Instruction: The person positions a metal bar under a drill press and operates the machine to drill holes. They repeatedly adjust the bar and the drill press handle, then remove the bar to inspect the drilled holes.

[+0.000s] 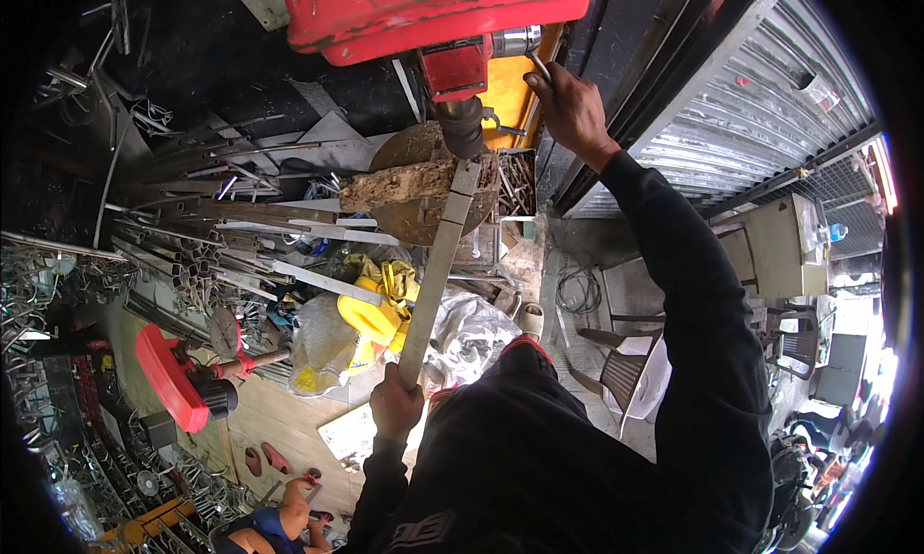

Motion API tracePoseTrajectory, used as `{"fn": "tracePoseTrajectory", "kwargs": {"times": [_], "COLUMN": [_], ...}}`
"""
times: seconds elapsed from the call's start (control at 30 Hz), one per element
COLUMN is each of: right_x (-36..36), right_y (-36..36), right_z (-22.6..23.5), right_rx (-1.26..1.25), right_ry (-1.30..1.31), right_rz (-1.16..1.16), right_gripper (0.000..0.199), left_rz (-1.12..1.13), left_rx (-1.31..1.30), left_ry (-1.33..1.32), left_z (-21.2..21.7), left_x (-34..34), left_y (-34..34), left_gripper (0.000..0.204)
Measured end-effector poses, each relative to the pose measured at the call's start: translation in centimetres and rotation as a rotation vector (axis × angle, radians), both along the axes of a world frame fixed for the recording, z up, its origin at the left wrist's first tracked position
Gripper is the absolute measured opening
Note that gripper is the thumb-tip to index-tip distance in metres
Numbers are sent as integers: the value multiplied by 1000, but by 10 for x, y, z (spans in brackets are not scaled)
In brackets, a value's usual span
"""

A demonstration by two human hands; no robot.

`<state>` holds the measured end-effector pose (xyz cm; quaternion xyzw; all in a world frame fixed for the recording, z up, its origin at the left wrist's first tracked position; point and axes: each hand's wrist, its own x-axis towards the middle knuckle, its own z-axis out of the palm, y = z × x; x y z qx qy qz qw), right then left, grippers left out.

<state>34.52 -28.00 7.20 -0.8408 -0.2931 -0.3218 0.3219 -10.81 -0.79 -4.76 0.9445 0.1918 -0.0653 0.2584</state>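
My left hand [396, 405] grips the near end of a long flat metal bar [436, 289], in front of my body. The bar's far end lies on a worn wooden board [385, 187], right below the chuck [461, 130] of a red drill press [438, 20]. Two dark marks cross the bar near that end. Under the board is the round, rusty press table [395, 225]. Up and to the right, my right hand [575, 111] is closed round the press's feed lever [541, 68]. Whether a drill bit touches the bar is hidden.
Metal tubes [207, 231] are heaped at the left. A small box of metal pieces [517, 181] sits right of the press table. Yellow straps [380, 309] and plastic bags lie below the bar. Another person [269, 525] is at lower left; a chair [619, 373] stands at right.
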Motion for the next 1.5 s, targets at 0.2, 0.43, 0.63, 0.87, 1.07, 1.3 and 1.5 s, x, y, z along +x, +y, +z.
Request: {"fn": "tracePoseTrajectory", "kwargs": {"times": [0.2, 0.43, 0.63, 0.87, 1.07, 1.3, 1.5], "right_x": [2, 3, 4, 4, 5, 5, 4], "right_y": [0, 1, 1, 1, 1, 1, 2], "right_z": [-1, -3, -3, -3, -3, -3, -1], "right_rx": [-4, 12, 4, -4, -1, -14, -16], "right_ry": [6, 12, -2, -13, -20, 10, 21], "right_rz": [3, 3, -4, -2, 1, 3, -7], "right_gripper": [42, 41, 40, 38, 39, 40, 40], "left_rz": [-7, 7, 12, -20, -33, -1, 12], "left_rx": [2, -2, -13, 26, 15, 42, 62], "left_ry": [10, 25, 18, -39, -49, -45, -46], "left_z": [1, 3, 2, -7, -11, -2, 2], "left_x": [1, 3, 2, -3, -4, -1, 1], "left_y": [1, 0, 1, 3, 6, 1, -1], "left_gripper": [44, 44, 44, 49, 52, 41, 38]}}
